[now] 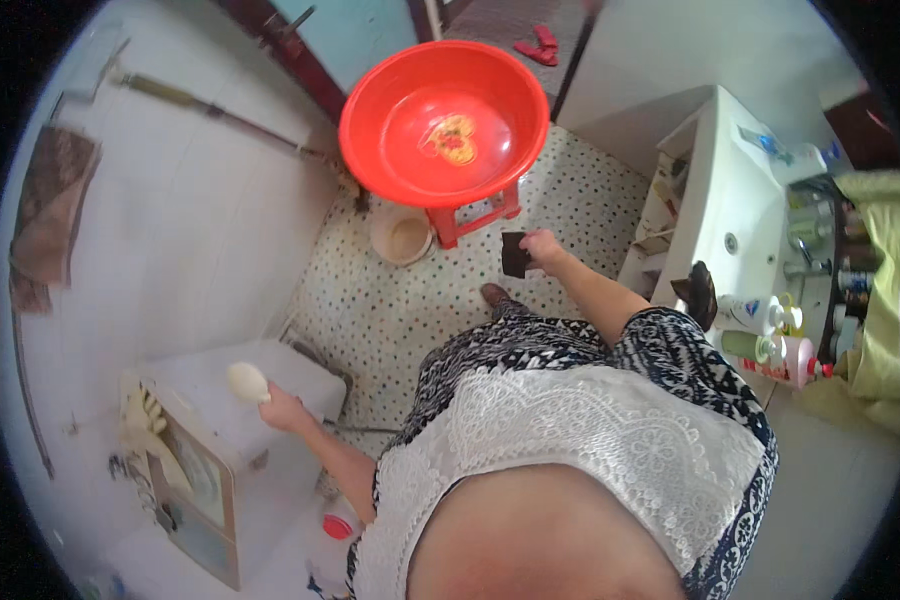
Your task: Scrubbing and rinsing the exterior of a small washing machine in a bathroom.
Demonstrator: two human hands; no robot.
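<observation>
On the left, my left hand is closed round the narrow end of a cream oval-headed thing, perhaps a brush or a scoop. It is held out over the white top of a washing-machine-like appliance; I cannot tell whether the two touch. My right hand, its arm reaching forward, grips a dark, flat, squarish piece above the speckled floor. Just beyond stands a large red basin on a red stool, with a yellow and red pattern on its bottom.
A whitish bucket stands beside the stool. To the right is a white washbasin with several bottles at its near end. Rubber gloves lie at the left, and a brown towel hangs on the wall. Red slippers lie beyond the doorway.
</observation>
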